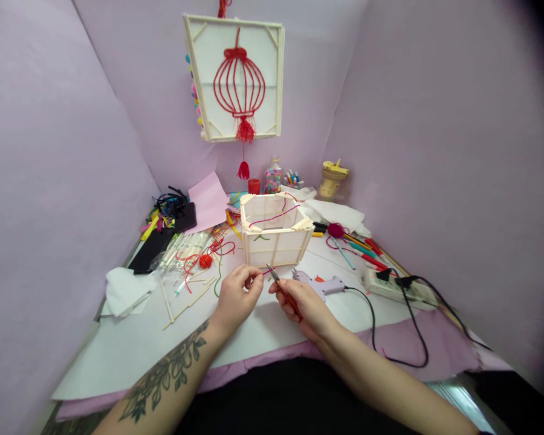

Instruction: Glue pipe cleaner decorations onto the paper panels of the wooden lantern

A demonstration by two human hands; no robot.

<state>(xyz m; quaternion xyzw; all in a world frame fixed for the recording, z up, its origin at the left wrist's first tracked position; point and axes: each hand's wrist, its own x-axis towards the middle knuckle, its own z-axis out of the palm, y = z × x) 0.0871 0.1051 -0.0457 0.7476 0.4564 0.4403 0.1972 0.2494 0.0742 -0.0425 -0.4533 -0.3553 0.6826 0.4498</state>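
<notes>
In front of the wooden-framed box lantern (276, 248), both my hands meet over the table. My left hand (239, 297) is closed in a pinch on a short strand of magenta yarn (267, 271). Wrapped in my right hand (309, 305) are small red-handled pliers (292, 300), their metal jaws pointing up and left beside the strand. I cannot tell whether the jaws touch it. The lantern has white panels and an open top, with magenta yarn lying across its rim and a green twist on its front.
A lilac glue gun (324, 285) lies right of my right hand, its cord running towards a power strip (401, 289). Sticks (194, 302) and a red yarn ball (205, 261) lie left. Behind hangs a finished-looking lantern (236, 78). Markers (367, 257) lie right.
</notes>
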